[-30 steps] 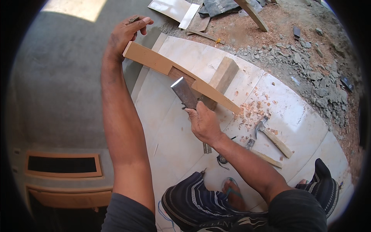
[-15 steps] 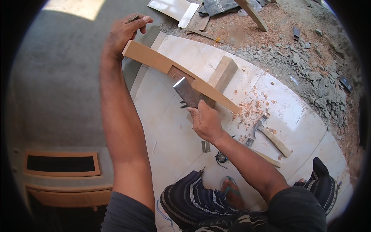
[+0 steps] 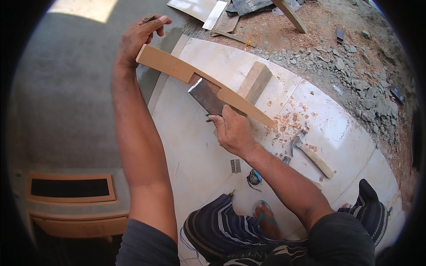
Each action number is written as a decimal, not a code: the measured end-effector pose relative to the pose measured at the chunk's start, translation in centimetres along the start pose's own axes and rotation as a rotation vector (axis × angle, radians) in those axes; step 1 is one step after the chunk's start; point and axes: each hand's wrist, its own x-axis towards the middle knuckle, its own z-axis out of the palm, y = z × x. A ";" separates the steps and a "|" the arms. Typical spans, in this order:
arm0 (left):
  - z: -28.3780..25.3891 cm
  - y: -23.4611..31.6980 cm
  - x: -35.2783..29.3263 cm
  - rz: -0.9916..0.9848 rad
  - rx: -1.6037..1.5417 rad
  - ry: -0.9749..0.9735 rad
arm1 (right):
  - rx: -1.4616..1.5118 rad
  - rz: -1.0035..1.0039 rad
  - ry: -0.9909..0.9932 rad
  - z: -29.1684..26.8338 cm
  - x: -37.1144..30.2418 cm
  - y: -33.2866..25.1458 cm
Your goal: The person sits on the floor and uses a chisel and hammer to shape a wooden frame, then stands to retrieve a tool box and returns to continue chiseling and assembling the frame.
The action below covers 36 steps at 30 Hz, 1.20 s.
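A long orange-brown wooden piece [image 3: 166, 62] slants across from upper left to lower right, with a notch [image 3: 195, 78] cut in its edge. In my right hand [image 3: 235, 131] is a wide dark metal blade [image 3: 206, 96]; its shiny edge points up and left, at the notch. Whether the edge touches the wood I cannot tell. My left hand [image 3: 142, 35] is at the wood's upper left end, its wrist against that end. A small brass-coloured metal piece [image 3: 149, 19] sits between its curled fingers; its kind is unclear.
A wooden block [image 3: 256, 82] lies behind the wood on pale tiles. Wood chips [image 3: 290, 122], a claw hammer [image 3: 313, 157], a hinge [image 3: 235, 166] and a tape measure [image 3: 254, 177] lie to the right and nearer. Rubble [image 3: 355, 82] borders the tiles. A foot in a sandal [image 3: 266, 219] is below.
My right hand has moved the blade a little up and left, closer to the notch. My left hand and the wood's upper end have shifted slightly left.
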 end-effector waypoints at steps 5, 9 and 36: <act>-0.8 0.0 0.2 0.037 0.002 -0.043 | 0.022 -0.009 -0.011 -0.2 0.0 0.2; -0.5 -0.3 0.5 -0.038 -0.051 -0.042 | -0.033 -0.064 -0.007 -0.8 0.7 0.2; -0.5 0.1 0.0 -0.061 -0.139 -0.015 | 0.594 0.106 0.057 -4.1 1.2 -2.8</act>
